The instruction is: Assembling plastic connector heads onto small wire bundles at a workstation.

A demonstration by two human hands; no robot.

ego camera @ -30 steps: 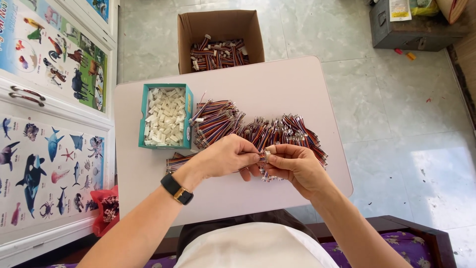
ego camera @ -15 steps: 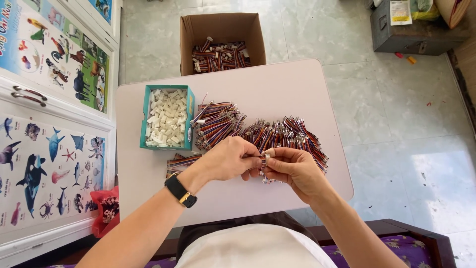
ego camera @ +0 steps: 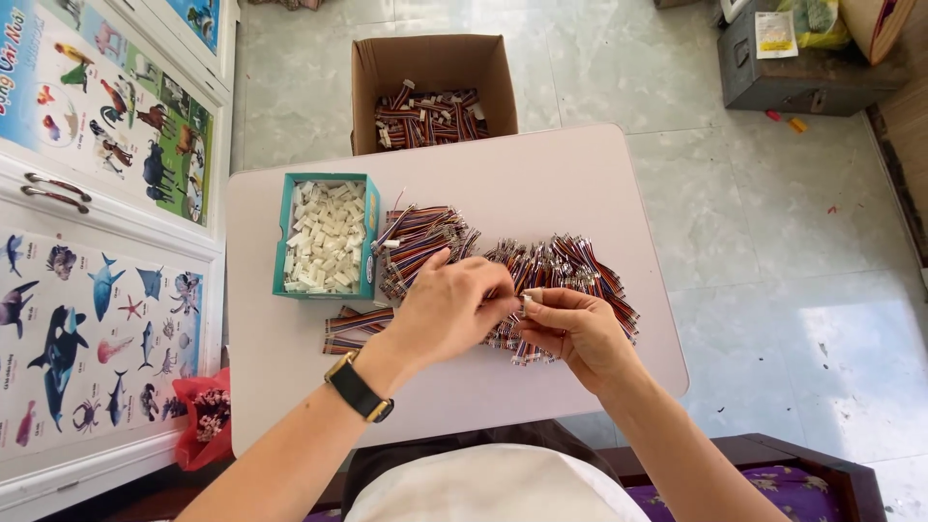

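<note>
Table (ego camera: 599, 184): two hands, perhaps one connector (ego camera: 527, 298).

One table (ego camera: 580, 164), pale pink top. Two hands over it: left hand (ego camera: 447, 311), right hand (ego camera: 578, 333), w/ one black watch (ego camera: 359, 389) on the left wrist. One teal tray (ego camera: 325, 184) full of small white connectors (ego camera: 319, 237), too many to count, dozens at least. Approx three heaps of striped wire harnesses on the table: one by the tray (ego camera: 422, 237), one bigger to the right (ego camera: 570, 271), one flat bunch nearer the front edge (ego camera: 353, 329); single wires can't be counted. One cardboard box (ego camera: 430, 60) on the floor w/ more harnesses inside. One grey metal box (ego camera: 802, 82) far right. One red bag (ego camera: 198, 420) by the cabinet. Two animal posters (ego camera: 97, 319) on the cabinet doors.
</note>
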